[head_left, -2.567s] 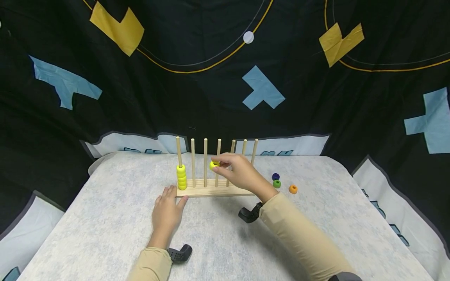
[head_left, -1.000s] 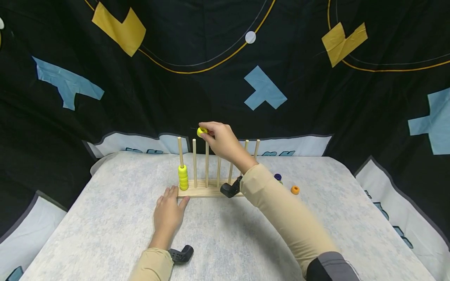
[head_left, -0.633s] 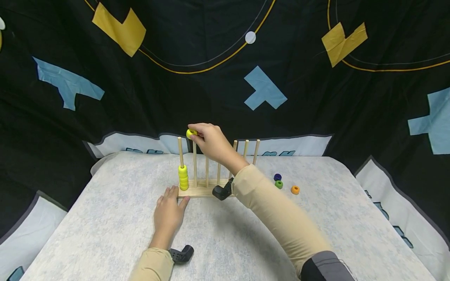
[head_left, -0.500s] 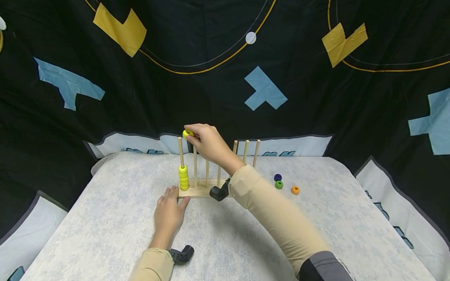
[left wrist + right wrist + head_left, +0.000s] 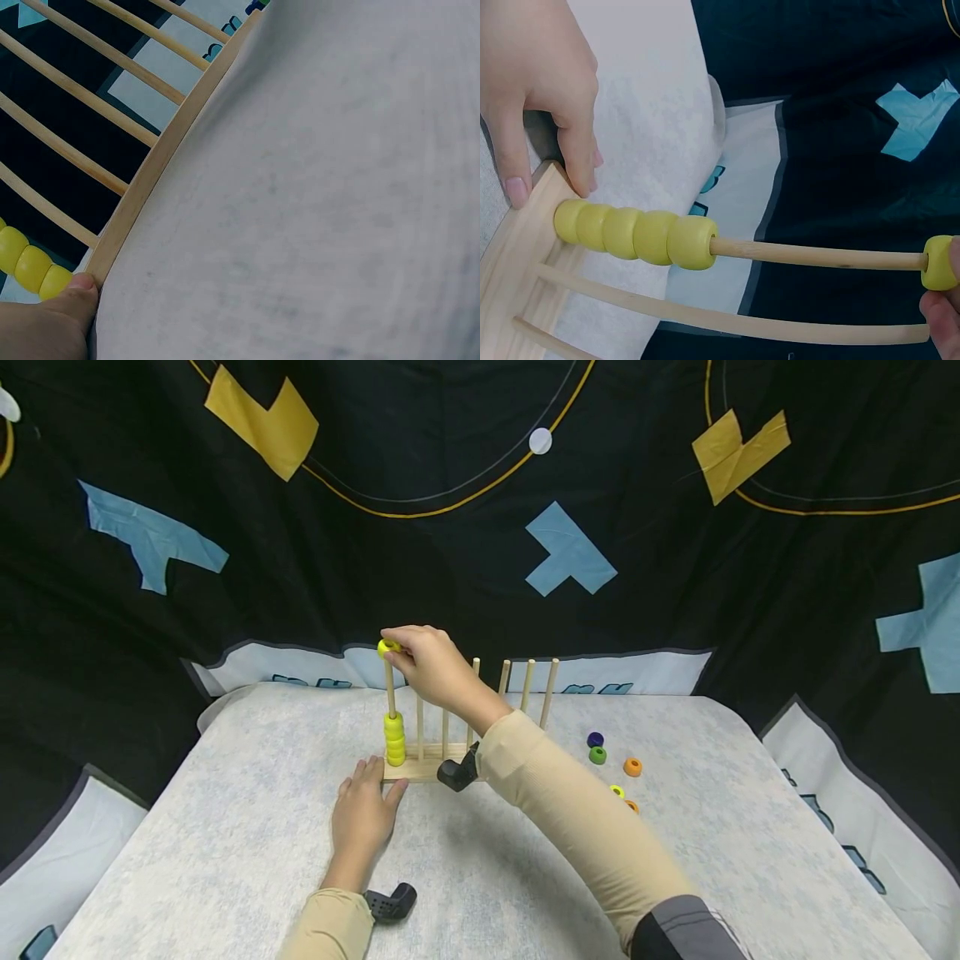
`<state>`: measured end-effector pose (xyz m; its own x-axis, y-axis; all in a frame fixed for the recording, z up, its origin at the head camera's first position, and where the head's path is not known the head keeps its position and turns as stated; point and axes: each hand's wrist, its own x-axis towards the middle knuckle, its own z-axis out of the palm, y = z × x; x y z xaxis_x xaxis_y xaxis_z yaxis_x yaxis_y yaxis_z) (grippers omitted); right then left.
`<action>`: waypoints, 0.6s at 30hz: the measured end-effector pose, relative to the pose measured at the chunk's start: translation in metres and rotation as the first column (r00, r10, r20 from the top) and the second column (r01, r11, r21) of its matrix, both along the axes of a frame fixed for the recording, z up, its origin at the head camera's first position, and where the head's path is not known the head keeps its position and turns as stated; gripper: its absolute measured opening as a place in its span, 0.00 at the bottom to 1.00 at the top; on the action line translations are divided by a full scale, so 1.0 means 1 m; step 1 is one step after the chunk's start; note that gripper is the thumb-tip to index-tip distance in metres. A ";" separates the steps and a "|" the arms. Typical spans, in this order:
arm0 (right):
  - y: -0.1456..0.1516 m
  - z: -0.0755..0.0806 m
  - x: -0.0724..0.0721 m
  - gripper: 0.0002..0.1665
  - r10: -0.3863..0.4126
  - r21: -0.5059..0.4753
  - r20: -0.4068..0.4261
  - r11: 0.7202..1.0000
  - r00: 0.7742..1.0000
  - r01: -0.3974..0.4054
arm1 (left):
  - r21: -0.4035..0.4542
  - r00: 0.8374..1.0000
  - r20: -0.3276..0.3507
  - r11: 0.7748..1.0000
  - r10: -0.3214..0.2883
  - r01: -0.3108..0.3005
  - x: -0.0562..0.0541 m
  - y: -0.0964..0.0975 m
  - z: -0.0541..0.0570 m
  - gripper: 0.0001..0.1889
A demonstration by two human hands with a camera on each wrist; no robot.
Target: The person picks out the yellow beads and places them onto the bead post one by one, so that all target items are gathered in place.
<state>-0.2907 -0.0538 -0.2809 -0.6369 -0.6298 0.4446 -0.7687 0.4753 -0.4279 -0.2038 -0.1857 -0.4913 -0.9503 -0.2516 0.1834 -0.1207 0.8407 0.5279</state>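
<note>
A wooden peg stand (image 5: 416, 770) with a row of upright pegs stands on the table. Several yellow beads (image 5: 394, 739) are stacked at the bottom of its leftmost peg (image 5: 391, 693). My right hand (image 5: 441, 672) pinches another yellow bead (image 5: 936, 264) between thumb and fingers at the tip of that peg; the right wrist view shows the peg's end meeting the bead. My left hand (image 5: 360, 818) grips the left end of the base, with the thumb (image 5: 64, 315) at the front edge and the fingers round the end. The right arm hides parts of the stand's right side.
Loose beads lie right of the stand: purple (image 5: 595, 739), green (image 5: 597, 755), orange (image 5: 633, 767). Beside the right sleeve (image 5: 570, 810) are a yellow bead (image 5: 617, 791) and a partly hidden orange bead (image 5: 632, 807). A dark curtain (image 5: 450, 577) hangs behind the table.
My right hand has risen and moved left with the yellow bead, from amid the pegs to the leftmost peg's tip. Two beads beside the right sleeve have come into view. My left hand stays put.
</note>
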 end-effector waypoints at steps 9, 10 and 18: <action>-0.002 -0.001 0.000 0.22 -0.013 0.023 0.011 1.000 1.000 0.013 | 0.000 1.000 0.001 1.000 0.001 -0.001 0.000 0.001 0.001 0.35; -0.002 -0.001 0.000 0.22 -0.019 0.030 0.012 0.999 1.000 0.019 | 0.000 1.000 0.000 1.000 0.001 -0.001 0.001 0.001 0.002 0.35; 0.000 -0.001 0.001 0.22 -0.033 0.036 -0.012 0.999 0.999 0.033 | 0.001 1.000 -0.001 1.000 -0.004 0.004 0.001 0.001 0.002 0.35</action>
<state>-0.2902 -0.0539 -0.2821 -0.6527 -0.6241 0.4294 -0.7570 0.5156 -0.4013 -0.2025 -0.1845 -0.4893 -0.9510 -0.2483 0.1840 -0.1172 0.8408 0.5284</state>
